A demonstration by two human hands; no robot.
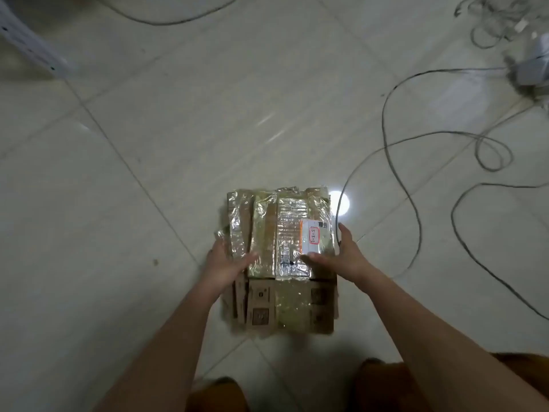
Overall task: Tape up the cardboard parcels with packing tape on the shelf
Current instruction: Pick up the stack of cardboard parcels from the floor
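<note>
Both hands are on the parcel (280,257) here, one at each side. The cardboard parcel sits on the tiled floor (148,173) just ahead of the person's feet, its top and near face streaked with wrinkled, shiny packing tape (263,236). The left hand (225,263) clasps the parcel's left edge: fingers wrapped down over the side, thumb lying across the taped top. The right hand (341,254) mirrors it on the right edge, fingers reaching along the side wall, thumb resting on top just below a white label (315,236) with red writing. So each grip is partly closed around a top edge of the box, and whether the box is lifted or resting I cannot tell.

Room to move: the floor to the left of the parcel and ahead of it is open tile. To the right it is tighter, as a dark cable (386,162) curves close past the parcel's far right corner, right by a bright spot of reflected light (341,203), and loops on across the floor towards the right edge. More tangled cables and a pale boxy device (531,66) lie at the upper right, well apart from the parcel. A white slanted bar with holes (32,43) crosses the upper left corner. The tiles are pale, glossy, with thin diagonal grout lines.
</note>
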